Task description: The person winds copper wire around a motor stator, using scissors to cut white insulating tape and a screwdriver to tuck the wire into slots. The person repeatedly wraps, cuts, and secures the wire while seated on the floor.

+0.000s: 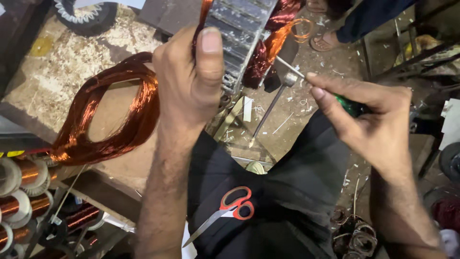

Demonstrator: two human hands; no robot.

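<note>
Copper wire (pixel 201 14) pinched in left hand (pixel 189 79) fingers (pixel 210 52).

copper-orange wire coil (pixel 108 115); red-handled scissors (pixel 230 208); green tool handle (pixel 349 105)

Inspector: Premises are a motor-rewinding workshop. Evidence: a slotted metal stator core (pixel 239 33) with copper windings, and a loose coil of copper wire (pixel 115 115) on a worn, stained desk (pixel 57 62).

Clerk: Anything further?

Inspector: Spools of copper wire (pixel 19 192) stacked at lower left, red-handled scissors (pixel 230 208), and a dirty floor (pixel 287 124) littered with white insulation scraps and offcuts.
</note>
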